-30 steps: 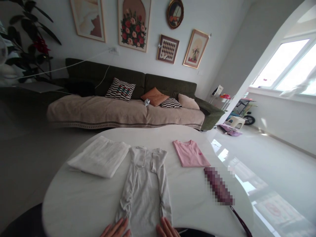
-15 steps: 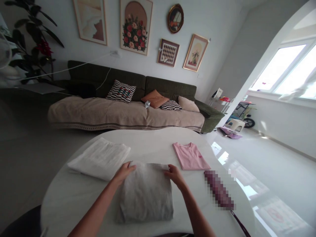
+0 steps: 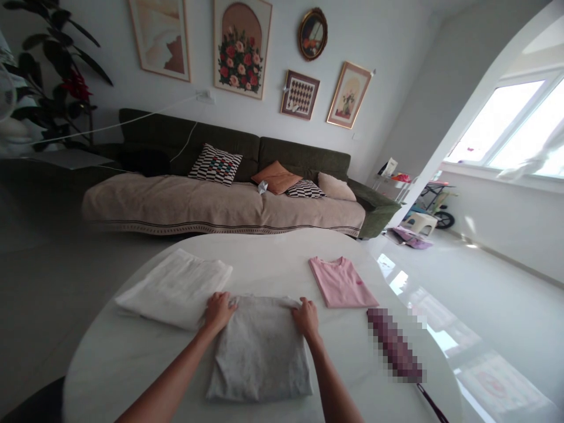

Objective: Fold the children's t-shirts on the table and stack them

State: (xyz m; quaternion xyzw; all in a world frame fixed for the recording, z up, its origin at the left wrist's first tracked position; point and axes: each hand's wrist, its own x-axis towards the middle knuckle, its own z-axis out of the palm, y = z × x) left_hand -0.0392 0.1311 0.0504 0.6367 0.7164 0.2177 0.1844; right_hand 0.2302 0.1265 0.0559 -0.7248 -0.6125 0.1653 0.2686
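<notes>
Grey folded garment (image 3: 261, 352) lies square on the white table (image 3: 132, 352); left hand (image 3: 219, 310) and right hand (image 3: 305, 317), apart, grip its far corners.

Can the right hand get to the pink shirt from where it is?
Probably yes. The right hand holds the grey top's far corner, and the pink shirt lies just beyond it to the right, with only bare table between.
</notes>
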